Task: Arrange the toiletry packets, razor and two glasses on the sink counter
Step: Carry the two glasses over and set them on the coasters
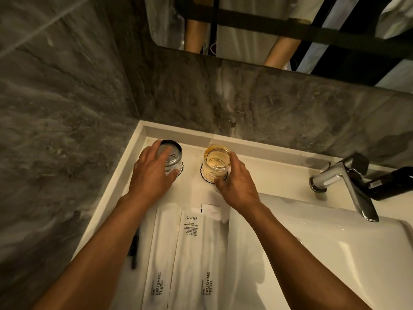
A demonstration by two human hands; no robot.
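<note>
Two glasses stand at the back left of the white sink counter (pixel 125 182), each on a round scalloped coaster. My left hand (pixel 149 175) is wrapped around the smoky grey glass (pixel 173 156). My right hand (pixel 237 186) grips the amber glass (pixel 216 161) from its right side. Nearer to me lie white toiletry packets side by side: two long ones printed BRUSHING TEETH (pixel 159 260) (pixel 201 265) and a third packet (pixel 215 213) partly under them. A black razor (pixel 134 249) lies left of the packets, partly hidden by my left forearm.
A chrome faucet (pixel 344 184) stands at the right over the white basin (pixel 335 253). A dark bottle (pixel 393 184) sits behind the faucet. Grey marble walls close in the left and back, with a mirror (pixel 245 30) above.
</note>
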